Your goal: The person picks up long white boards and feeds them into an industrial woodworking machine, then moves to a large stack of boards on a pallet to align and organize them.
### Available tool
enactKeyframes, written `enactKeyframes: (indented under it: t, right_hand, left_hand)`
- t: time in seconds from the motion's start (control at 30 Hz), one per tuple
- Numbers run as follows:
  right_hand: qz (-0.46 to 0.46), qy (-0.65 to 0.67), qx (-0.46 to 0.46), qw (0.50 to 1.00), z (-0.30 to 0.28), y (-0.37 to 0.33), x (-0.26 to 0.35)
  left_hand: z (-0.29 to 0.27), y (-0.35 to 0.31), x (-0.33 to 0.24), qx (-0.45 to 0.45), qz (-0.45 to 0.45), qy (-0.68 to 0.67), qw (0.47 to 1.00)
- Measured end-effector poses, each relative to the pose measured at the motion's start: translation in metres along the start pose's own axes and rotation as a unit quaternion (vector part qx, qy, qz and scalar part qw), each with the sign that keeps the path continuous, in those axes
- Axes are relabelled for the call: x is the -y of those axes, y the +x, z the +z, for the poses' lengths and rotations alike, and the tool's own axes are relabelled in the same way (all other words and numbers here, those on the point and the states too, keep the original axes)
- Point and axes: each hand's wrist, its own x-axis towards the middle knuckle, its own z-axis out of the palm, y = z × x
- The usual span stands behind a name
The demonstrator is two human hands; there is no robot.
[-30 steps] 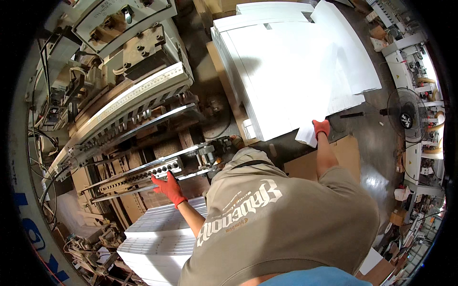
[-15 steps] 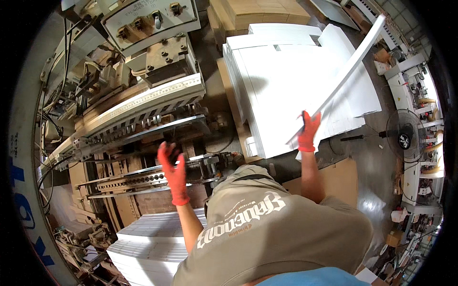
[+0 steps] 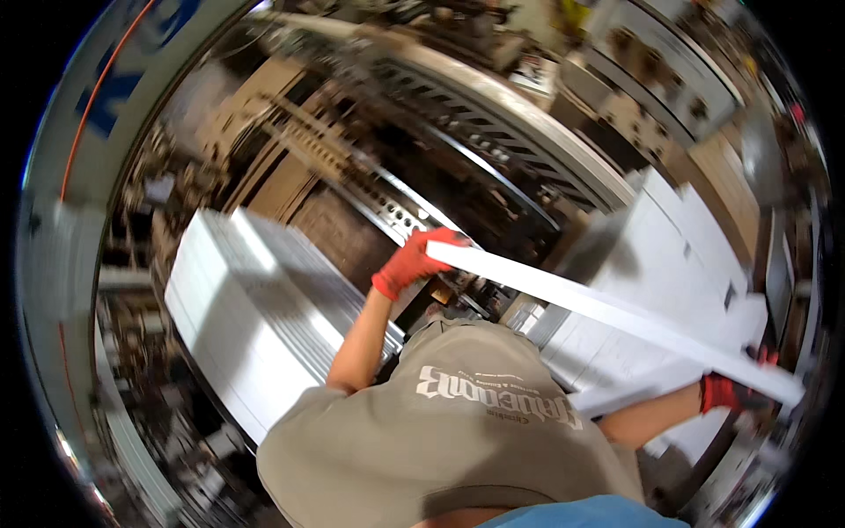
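A long, narrow white cardboard piece stretches slantwise across the front of my body. My left hand, in a red glove, is closed on its left end. At the far right, my right hand, in a red and black glove, grips the piece near its other end, with some fingers showing past the upper edge; motion smears them. Beneath the piece, on the right, lies a stack of flat white cardboard sheets. To the left of my left arm stands a stack of long white folded cardboard pieces.
Ahead of me is a machine with metal rails and a long pale beam. A control panel with knobs sits at the upper right. Brown cardboard lies beyond the white sheets. A grey machine wall rises on the left.
I have turned left, toward the machine and the folded stack. My left hand was open and apart; now it holds the piece's left end. The piece has swung from upright to lying across me.
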Motion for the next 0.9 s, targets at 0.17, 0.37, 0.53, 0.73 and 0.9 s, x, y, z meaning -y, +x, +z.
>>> enactKeyframes:
  t: [0.17, 0.37, 0.53, 0.73, 0.9]
  right_hand:
    - [-0.051, -0.134, 0.123, 0.982, -0.046, -0.025, -0.149]
    - [0.450, 0.054, 0.223, 0.863, 0.032, -0.210, -0.133]
    - [0.577, 0.139, 0.392, 0.703, 0.097, -0.314, -0.072]
    - [0.561, 0.137, 0.404, 0.709, 0.169, -0.395, -0.092]
    - [0.531, 0.097, 0.360, 0.761, 0.202, -0.408, -0.088]
  left_hand:
    - [-0.063, -0.025, 0.029, -0.289, 0.081, -0.346, 0.889]
    - [-0.123, 0.095, 0.086, -0.395, 0.155, -0.402, 0.812]
    - [-0.127, 0.183, 0.114, -0.594, 0.023, -0.240, 0.767]
    - [-0.071, 0.209, 0.083, -0.506, 0.112, -0.195, 0.833]
    - [-0.062, 0.210, 0.088, -0.526, 0.109, -0.051, 0.842]
